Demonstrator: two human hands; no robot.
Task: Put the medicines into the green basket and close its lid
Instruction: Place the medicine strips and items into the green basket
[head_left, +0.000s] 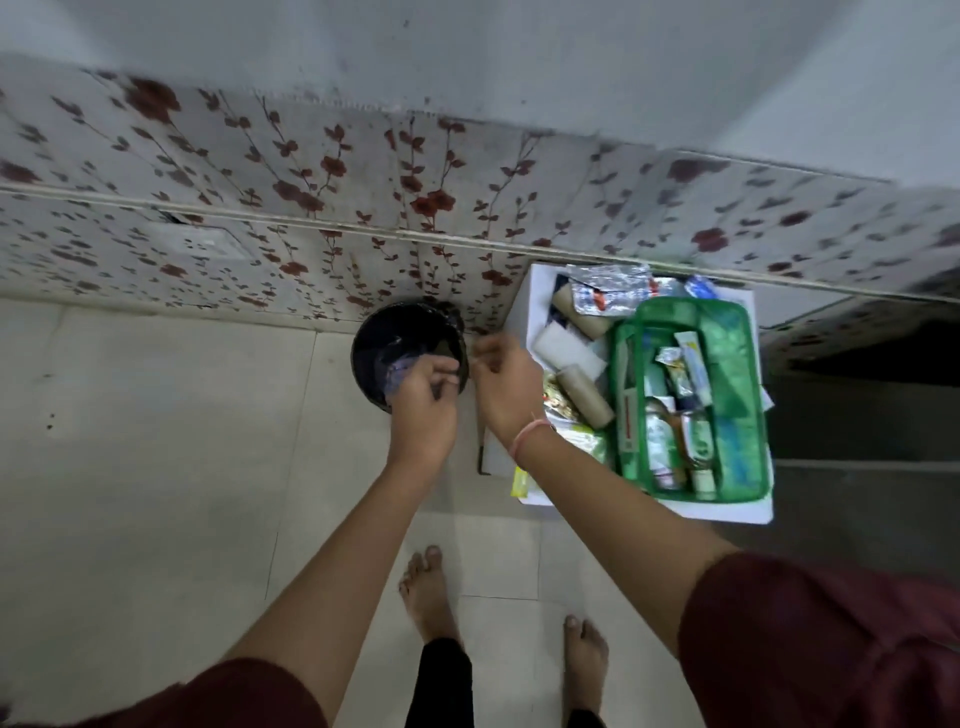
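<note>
The green basket (621, 415) stands open on a small white table (727, 512) at the right, its mesh lid (740, 395) folded back. Tubes, small bottles and packets fill it. More medicines lie on the table to its left: foil strips (608, 288), brown bandage rolls (584, 397) and a white pad (569, 351). My left hand (423, 410) hovers over a black dustbin (384, 338), fingers curled; whether it holds anything is unclear. My right hand (506, 387) is beside the bin's right rim, fingertips pinched together, left of the table.
The dustbin, lined with a dark bag, stands on the tiled floor against a wall with flowered paper (311, 218). My bare feet (428, 587) are on the floor below. A dark shelf or step (857, 405) lies right of the table.
</note>
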